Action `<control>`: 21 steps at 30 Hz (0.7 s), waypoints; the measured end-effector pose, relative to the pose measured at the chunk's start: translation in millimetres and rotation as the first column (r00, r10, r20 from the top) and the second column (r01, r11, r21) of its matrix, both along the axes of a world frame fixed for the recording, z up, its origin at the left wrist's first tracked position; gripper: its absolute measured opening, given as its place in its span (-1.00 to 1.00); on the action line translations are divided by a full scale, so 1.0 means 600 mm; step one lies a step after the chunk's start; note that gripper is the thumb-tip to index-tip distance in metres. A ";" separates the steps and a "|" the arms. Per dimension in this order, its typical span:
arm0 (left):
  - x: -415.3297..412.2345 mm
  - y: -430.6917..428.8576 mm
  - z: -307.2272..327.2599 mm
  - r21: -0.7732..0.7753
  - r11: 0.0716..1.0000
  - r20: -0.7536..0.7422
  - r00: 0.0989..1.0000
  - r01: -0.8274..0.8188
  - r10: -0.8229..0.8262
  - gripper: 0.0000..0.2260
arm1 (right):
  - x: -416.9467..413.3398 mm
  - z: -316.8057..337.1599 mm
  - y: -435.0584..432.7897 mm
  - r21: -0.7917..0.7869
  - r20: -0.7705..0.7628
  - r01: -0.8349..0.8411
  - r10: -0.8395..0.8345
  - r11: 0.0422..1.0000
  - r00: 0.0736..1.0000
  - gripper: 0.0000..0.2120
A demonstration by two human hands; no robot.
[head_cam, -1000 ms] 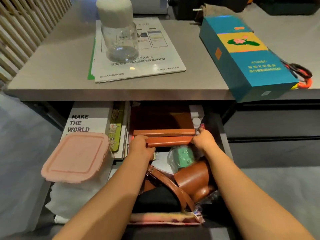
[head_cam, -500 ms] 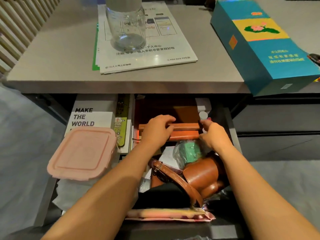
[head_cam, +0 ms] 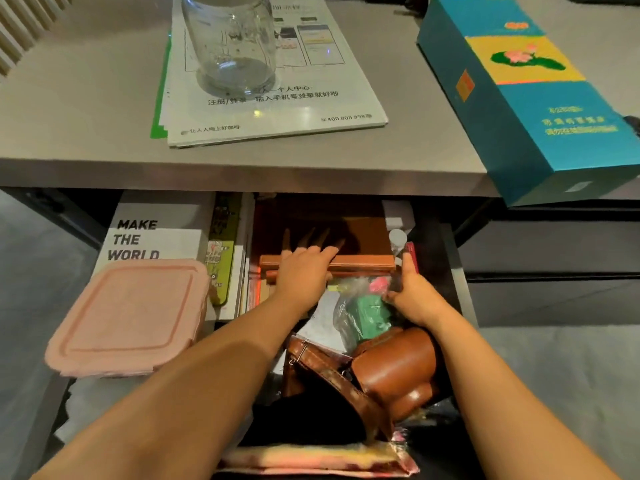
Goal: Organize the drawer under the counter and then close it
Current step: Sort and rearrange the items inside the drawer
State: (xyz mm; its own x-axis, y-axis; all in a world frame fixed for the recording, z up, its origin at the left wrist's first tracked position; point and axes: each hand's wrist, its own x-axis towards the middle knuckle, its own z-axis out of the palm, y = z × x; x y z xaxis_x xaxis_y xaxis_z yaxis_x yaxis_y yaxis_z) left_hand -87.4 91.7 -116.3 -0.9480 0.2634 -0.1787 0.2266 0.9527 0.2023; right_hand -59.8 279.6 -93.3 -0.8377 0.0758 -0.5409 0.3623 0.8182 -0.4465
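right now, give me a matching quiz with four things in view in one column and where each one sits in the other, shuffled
Things:
1. clear glass jar
2. teal cardboard box
3. pink square plastic container
4. brown leather bag

Places:
a. near end of the open drawer
b. on the white printed sheets
c. over the MAKE THE WORLD book
d. right end of the grey counter

Pairs: 1-b, 2-d, 3-c, 4-a

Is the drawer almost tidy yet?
Not yet. Done: the book and pink container sit neatly on the left. In hand: the left hand rests on the long brown case, the right hand at its end. Left: the leather bag and bagged green thing lie jumbled, and the drawer is open.
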 end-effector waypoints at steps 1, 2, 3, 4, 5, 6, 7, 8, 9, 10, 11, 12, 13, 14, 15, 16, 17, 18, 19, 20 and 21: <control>-0.003 -0.001 -0.001 -0.009 0.999 0.001 0.999 -0.035 0.035 -0.63 | 0.000 -0.001 -0.002 0.003 0.006 -0.013 0.013 1.000 1.000 -0.15; -0.006 -0.003 -0.004 -0.020 0.999 0.014 0.999 -0.046 0.046 -0.67 | 0.001 0.000 -0.003 0.009 0.014 -0.032 0.032 0.999 0.999 -0.16; -0.006 -0.006 -0.009 -0.035 0.999 0.024 0.999 -0.035 0.036 -0.67 | 0.001 0.001 -0.003 0.012 0.026 -0.051 0.051 0.999 0.998 -0.18; -0.004 -0.009 -0.016 -0.054 0.998 0.016 1.000 -0.012 0.013 -0.67 | 0.002 0.005 -0.004 0.020 0.042 -0.081 0.080 0.997 0.996 -0.21; -0.002 -0.013 -0.024 -0.083 0.996 -0.009 1.000 0.013 -0.014 -0.66 | 0.001 0.007 -0.004 0.029 0.066 -0.125 0.123 0.992 0.990 -0.25; 0.002 -0.016 -0.030 -0.114 0.993 -0.041 0.999 0.029 -0.033 -0.64 | 0.002 0.013 -0.007 0.037 0.111 -0.185 0.180 0.982 0.977 -0.31; 0.004 -0.018 -0.034 -0.134 0.990 -0.075 0.996 0.033 -0.044 -0.62 | 0.002 0.020 -0.012 0.045 0.180 -0.252 0.240 0.967 0.954 -0.38; 0.006 -0.019 -0.038 -0.144 0.989 -0.097 0.994 0.035 -0.049 -0.61 | 0.003 0.030 -0.018 0.055 0.260 -0.327 0.302 0.944 0.917 -0.47; 0.007 -0.018 -0.039 -0.146 0.989 -0.104 0.993 0.039 -0.055 -0.60 | 0.006 0.040 -0.024 0.067 0.332 -0.392 0.350 0.917 0.876 -0.56; 0.007 -0.017 -0.038 -0.144 0.989 -0.095 0.994 0.045 -0.059 -0.60 | 0.007 0.049 -0.029 0.082 0.387 -0.448 0.386 0.890 0.837 -0.63; 0.006 -0.017 -0.037 -0.143 0.989 -0.077 0.995 0.046 -0.057 -0.60 | 0.010 0.057 -0.033 0.094 0.418 -0.476 0.399 0.875 0.816 -0.66; 0.007 -0.017 -0.035 -0.144 0.989 -0.058 0.997 0.043 -0.052 -0.60 | 0.011 0.065 -0.036 0.104 0.442 -0.502 0.413 0.858 0.796 -0.67; 0.008 -0.017 -0.032 -0.147 0.988 -0.049 0.998 0.041 -0.049 -0.60 | 0.012 0.069 -0.037 0.110 0.455 -0.512 0.415 0.852 0.788 -0.66; 0.011 -0.017 -0.028 -0.144 0.989 -0.046 0.998 0.036 -0.043 -0.59 | 0.013 0.072 -0.037 0.110 0.461 -0.536 0.435 0.837 0.773 -0.66; 0.015 -0.017 -0.023 -0.126 0.992 -0.046 0.998 0.026 -0.032 -0.59 | 0.014 0.076 -0.037 0.108 0.455 -0.564 0.464 0.818 0.760 -0.66; 0.020 -0.016 -0.019 -0.096 0.995 -0.039 0.999 0.012 -0.016 -0.57 | 0.016 0.076 -0.035 0.103 0.454 -0.584 0.485 0.805 0.748 -0.67; 0.024 -0.017 -0.013 -0.064 0.998 -0.032 0.999 -0.008 0.006 -0.54 | 0.017 0.077 -0.033 0.087 0.448 -0.562 0.471 0.823 0.760 -0.67; 0.027 -0.016 -0.008 -0.038 0.999 -0.023 0.999 -0.027 0.026 -0.52 | 0.016 0.075 -0.030 0.069 0.417 -0.519 0.448 0.852 0.791 -0.67; 0.030 -0.016 -0.003 -0.020 0.999 -0.014 0.999 -0.044 0.044 -0.50 | 0.013 0.075 -0.028 0.051 0.362 -0.470 0.422 0.881 0.831 -0.68; 0.031 -0.019 0.001 -0.011 0.999 -0.002 0.999 -0.052 0.052 -0.49 | 0.008 0.076 -0.029 0.049 0.277 -0.419 0.391 0.907 0.878 -0.69; 0.033 -0.024 0.004 -0.018 0.999 0.017 0.999 -0.049 0.049 -0.49 | 0.000 0.076 -0.031 0.090 0.168 -0.383 0.365 0.919 0.916 -0.67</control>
